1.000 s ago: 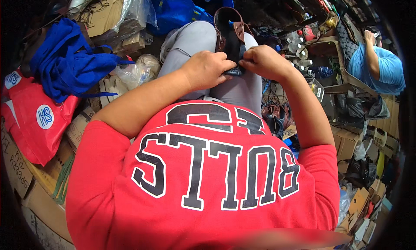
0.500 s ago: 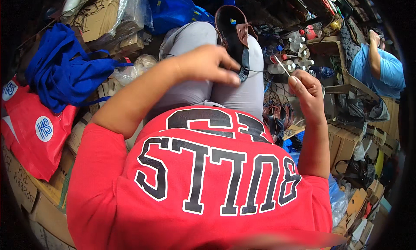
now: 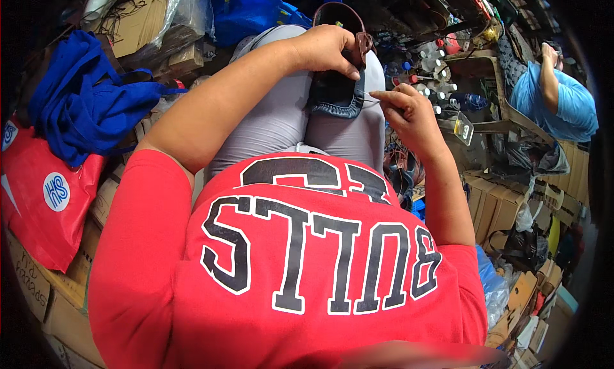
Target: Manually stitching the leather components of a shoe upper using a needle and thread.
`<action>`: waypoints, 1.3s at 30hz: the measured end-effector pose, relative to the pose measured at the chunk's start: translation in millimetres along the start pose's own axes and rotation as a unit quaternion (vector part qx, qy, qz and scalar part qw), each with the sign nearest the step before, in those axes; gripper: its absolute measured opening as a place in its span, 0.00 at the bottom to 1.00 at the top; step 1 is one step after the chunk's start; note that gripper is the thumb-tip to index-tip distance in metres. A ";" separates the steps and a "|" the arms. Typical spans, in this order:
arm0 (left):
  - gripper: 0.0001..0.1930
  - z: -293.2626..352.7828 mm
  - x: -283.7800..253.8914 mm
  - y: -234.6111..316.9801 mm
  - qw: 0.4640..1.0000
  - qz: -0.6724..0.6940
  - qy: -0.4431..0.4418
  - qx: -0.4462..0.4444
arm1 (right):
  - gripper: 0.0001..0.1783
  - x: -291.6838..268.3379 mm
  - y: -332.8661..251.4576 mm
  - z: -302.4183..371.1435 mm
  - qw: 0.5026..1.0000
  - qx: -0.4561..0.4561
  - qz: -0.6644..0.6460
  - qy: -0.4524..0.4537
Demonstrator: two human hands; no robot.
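Note:
A dark blue loafer-style shoe [image 3: 336, 94] with a reddish-brown collar and a gathered, stitched toe lies across my thighs, toe toward me. My left hand [image 3: 326, 49] grips its side, the thumb over the upper and the other fingers partly hidden. Close to the shoe's right edge, my right hand [image 3: 409, 113] is closed in a pinch with the index finger stretched toward the stitching. A dark thread [image 3: 369, 99] runs between the shoe and these fingertips. The thin pale pointed tool seen earlier in this hand is hardly visible now.
A blue cloth [image 3: 89, 100] and a red bag [image 3: 51, 202] lie at my left. Several small bottles [image 3: 438, 71] stand beyond my right hand, near a wooden frame [image 3: 505, 113]. Another person in a light blue shirt [image 3: 556, 100] sits far right. Cardboard boxes [image 3: 492, 206] are stacked below.
My left hand has moved up from the toe and gripped the shoe's side. The shoe's toe has turned to show its stitching. My right hand has come leftward to the shoe.

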State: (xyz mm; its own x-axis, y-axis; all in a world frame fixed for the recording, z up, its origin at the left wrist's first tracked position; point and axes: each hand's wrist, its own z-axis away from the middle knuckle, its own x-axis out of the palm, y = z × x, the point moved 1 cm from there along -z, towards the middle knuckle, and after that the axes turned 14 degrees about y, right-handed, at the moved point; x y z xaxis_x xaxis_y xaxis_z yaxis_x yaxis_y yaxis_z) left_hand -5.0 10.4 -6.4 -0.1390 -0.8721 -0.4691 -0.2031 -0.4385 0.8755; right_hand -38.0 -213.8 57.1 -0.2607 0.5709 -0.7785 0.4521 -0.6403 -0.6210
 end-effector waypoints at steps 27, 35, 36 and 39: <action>0.14 -20.5 5.3 3.8 0.981 0.010 -0.178 0.077 | 0.14 12.8 59.8 -23.6 0.946 0.140 -0.254 -0.147; 0.14 -2.2 3.2 17.1 0.988 -0.059 -0.105 0.091 | 0.07 31.9 33.6 -14.1 0.975 0.106 -0.196 -0.007; 0.14 5.5 2.0 12.5 0.986 -0.078 0.031 0.143 | 0.07 26.3 29.2 -14.7 0.984 0.083 -0.159 -0.011; 0.15 24.5 -21.6 -3.1 0.968 -0.085 0.196 0.131 | 0.10 19.8 19.4 -8.5 0.988 0.071 -0.135 -0.005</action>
State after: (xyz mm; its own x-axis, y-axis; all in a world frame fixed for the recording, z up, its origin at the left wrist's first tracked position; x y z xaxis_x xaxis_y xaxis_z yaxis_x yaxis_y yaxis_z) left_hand -25.1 35.9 -1.9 0.2857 -0.8299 -0.4792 -0.4372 -0.5579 0.7054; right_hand -27.2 -210.5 30.5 -0.3649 0.7257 -0.5832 0.2407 -0.5316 -0.8121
